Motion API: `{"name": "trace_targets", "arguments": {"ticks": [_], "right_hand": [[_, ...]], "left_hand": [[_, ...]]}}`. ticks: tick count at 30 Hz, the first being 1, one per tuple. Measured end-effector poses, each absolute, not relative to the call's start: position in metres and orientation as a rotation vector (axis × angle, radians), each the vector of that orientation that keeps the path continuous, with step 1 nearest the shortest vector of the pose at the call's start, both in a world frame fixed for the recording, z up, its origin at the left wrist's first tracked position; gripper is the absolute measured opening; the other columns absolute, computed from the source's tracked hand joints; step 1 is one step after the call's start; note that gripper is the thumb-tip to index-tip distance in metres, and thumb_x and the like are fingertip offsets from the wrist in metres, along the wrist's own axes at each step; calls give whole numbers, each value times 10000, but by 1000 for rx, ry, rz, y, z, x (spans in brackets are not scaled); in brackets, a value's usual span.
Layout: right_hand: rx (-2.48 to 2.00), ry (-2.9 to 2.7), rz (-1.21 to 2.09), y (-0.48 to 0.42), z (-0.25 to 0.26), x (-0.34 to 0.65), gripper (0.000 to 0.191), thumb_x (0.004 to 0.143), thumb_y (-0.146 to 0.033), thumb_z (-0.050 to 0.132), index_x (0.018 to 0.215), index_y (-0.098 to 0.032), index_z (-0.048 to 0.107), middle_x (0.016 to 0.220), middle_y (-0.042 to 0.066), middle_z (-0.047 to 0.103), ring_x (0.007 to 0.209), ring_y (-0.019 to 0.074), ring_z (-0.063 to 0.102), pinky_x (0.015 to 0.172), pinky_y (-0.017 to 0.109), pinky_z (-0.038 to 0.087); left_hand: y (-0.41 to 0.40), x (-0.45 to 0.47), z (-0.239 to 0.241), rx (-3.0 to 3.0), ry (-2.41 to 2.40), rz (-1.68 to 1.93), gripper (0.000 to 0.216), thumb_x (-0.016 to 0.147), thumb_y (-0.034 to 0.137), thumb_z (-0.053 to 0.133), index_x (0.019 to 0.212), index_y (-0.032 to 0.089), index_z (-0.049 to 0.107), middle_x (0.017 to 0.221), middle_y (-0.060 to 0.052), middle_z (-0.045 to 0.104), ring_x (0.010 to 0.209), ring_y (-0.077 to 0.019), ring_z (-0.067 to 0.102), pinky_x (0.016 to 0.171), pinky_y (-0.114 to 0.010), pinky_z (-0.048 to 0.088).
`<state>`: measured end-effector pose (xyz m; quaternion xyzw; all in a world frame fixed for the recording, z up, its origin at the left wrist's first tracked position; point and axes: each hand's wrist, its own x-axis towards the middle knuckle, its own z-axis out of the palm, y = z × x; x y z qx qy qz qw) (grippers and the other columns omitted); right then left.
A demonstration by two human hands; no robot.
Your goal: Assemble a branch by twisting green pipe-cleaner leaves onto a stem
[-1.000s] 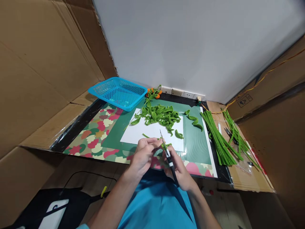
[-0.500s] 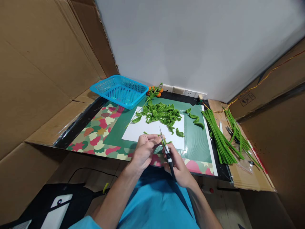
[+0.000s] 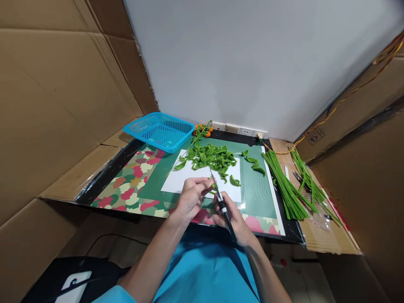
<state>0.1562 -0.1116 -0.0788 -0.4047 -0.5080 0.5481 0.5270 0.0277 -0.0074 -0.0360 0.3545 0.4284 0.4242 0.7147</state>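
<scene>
My left hand [image 3: 189, 198] is closed, thumb and fingertips pinching a small green fuzzy pipe-cleaner piece [image 3: 214, 185], partly hidden by the blades. Scissors [image 3: 224, 211] with black handles are held in my right hand [image 3: 238, 223], their blades pointing away from me and lying right by the pinched piece. From here I cannot tell whether the blades touch it. Just beyond both hands, a heap of green pipe-cleaner leaves [image 3: 214, 156] covers the far part of a white paper sheet [image 3: 173, 181]. One loose leaf [image 3: 235, 181] lies at the sheet's right side.
A blue mesh basket [image 3: 172, 149] stands at the back left, beside an orange pipe-cleaner flower [image 3: 203, 131]. Several more leaves [image 3: 252, 160] lie on the green mat [image 3: 259, 202]. At right are long green pipe cleaners [image 3: 287, 189] and pliers [image 3: 299, 178]. Cardboard walls flank the table.
The view has tilted up slightly and shifted. Both hands stay close together; the scissors have turned a little and the green piece between the fingers shows at a different angle.
</scene>
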Motion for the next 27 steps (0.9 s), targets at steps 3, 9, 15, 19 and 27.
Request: {"name": "trace_targets", "arguments": {"ticks": [3, 9, 15, 19, 27], "right_hand": [[-960, -1243, 1255, -112, -77, 156, 263, 959, -412, 733, 1098, -260, 569, 956, -5, 478, 845, 167, 455, 778, 284, 412], [-1000, -1272, 1209, -112, -74, 155, 302, 966, -481, 705, 1080, -236, 570, 963, 3, 493, 867, 176, 477, 791, 294, 431], [-1033, -1241, 1197, -113, -84, 155, 382, 903, -516, 767, 1082, -229, 587, 942, -1, 479, 821, 168, 446, 731, 280, 401], [-969, -1106, 1239, -111, -94, 156, 431, 870, -534, 799, 1084, -231, 577, 909, -8, 506, 761, 153, 438, 683, 271, 385], [-1114, -1185, 1023, -121, -84, 169, 521, 835, -591, 811, 1170, -242, 617, 933, 12, 534, 816, 189, 504, 732, 295, 436]], "left_hand": [[-10, 26, -36, 786, 952, 933, 249, 448, 239, 946, 564, 108, 769, 595, -48, 663, 587, -117, 580, 558, -197, 469], [-14, 28, -38, 792, 957, 913, 288, 455, 262, 968, 605, 103, 781, 624, -67, 695, 585, -132, 594, 541, -213, 460], [-8, 24, -39, 839, 993, 987, 317, 483, 283, 998, 545, 112, 739, 561, -46, 667, 524, -110, 555, 506, -215, 417], [-11, 20, -16, 954, 923, 1064, 275, 612, 311, 979, 659, 114, 793, 682, -73, 745, 648, -155, 665, 650, -235, 516], [-7, 21, -19, 934, 920, 1204, 363, 673, 421, 971, 804, 126, 806, 736, -73, 779, 628, -180, 705, 663, -270, 555]]}}
